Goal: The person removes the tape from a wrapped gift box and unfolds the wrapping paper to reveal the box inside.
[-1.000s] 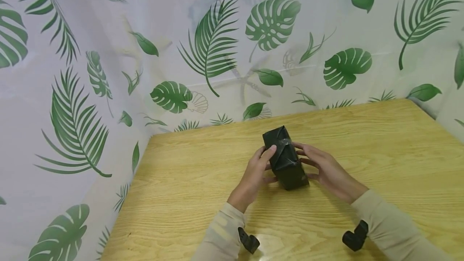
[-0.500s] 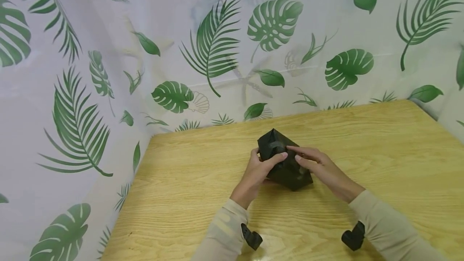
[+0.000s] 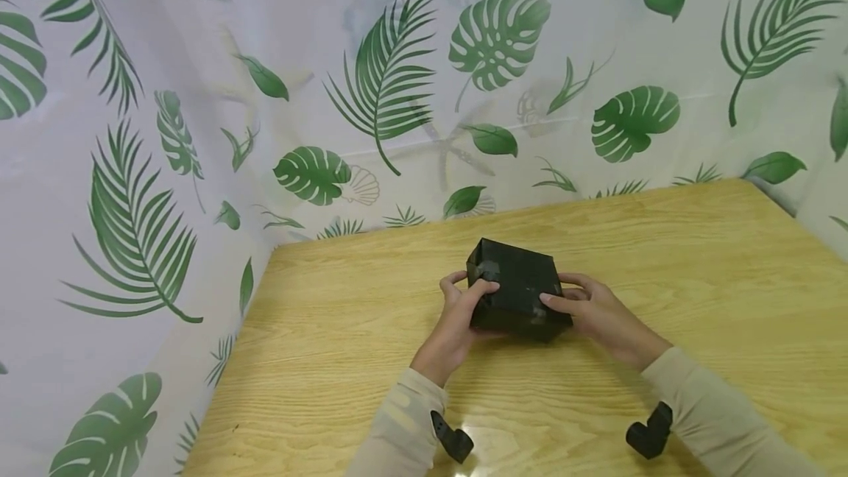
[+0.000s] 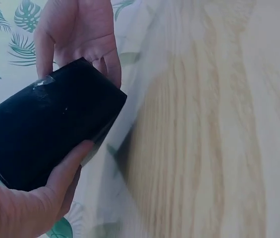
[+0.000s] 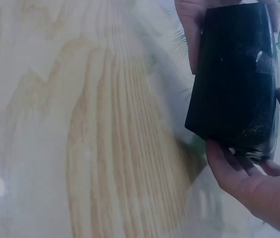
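One black-wrapped box (image 3: 523, 278) sits between two hands, tilted and apparently held above the wood-grain tabletop (image 3: 331, 359). The left hand (image 3: 447, 326) grips its left side, thumb on the upper face, fingers reaching round the side and below; a shiny patch of tape (image 3: 489, 269) shows by that thumb. The right hand (image 3: 606, 319) grips the right end, thumb on top and fingers bent against the side. The step in hand seems to be orienting the box between both grips; the next move probably calls for one hand to bear the weight whenever the other shifts its fingers. Beige sleeves (image 3: 404, 414) carry small black wrist mounts (image 3: 453, 439), and leaf-printed sheeting (image 3: 291, 116) hangs beyond the table's far edge
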Demonstrator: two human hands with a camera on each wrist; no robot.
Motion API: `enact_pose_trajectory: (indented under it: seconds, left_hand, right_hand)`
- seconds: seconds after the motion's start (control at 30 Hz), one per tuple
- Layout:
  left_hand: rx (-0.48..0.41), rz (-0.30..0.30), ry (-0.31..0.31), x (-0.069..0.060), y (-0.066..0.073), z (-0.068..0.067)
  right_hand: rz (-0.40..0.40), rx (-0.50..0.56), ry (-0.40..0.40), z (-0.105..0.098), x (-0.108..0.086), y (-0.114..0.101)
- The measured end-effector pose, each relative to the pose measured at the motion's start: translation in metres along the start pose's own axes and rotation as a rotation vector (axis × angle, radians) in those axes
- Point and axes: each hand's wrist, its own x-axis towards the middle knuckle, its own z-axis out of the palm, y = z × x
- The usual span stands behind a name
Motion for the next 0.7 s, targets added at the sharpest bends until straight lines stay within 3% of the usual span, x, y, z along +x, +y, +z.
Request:
enact_pose_trajectory:
  seconds: [0.13, 0.4, 0.7]
  left_hand:
    - [0.054, 0.011, -0.025, -0.001, -0.003, -0.004]
    - [0.404, 0.051, -0.026, -0.004, -0.003, -0.013]
    - [0.575, 0.082, 0.027, -0.003, -0.011, -0.019]
  right_hand:
    - [-0.015, 0.025, 0.016, 0.000, -0.001, 0.002]
    - [-0.040, -0.034, 0.067, -0.003, 0.000, 0.002]
    - [-0.062, -0.115, 0.094, -0.001, 0.005, 0.003]
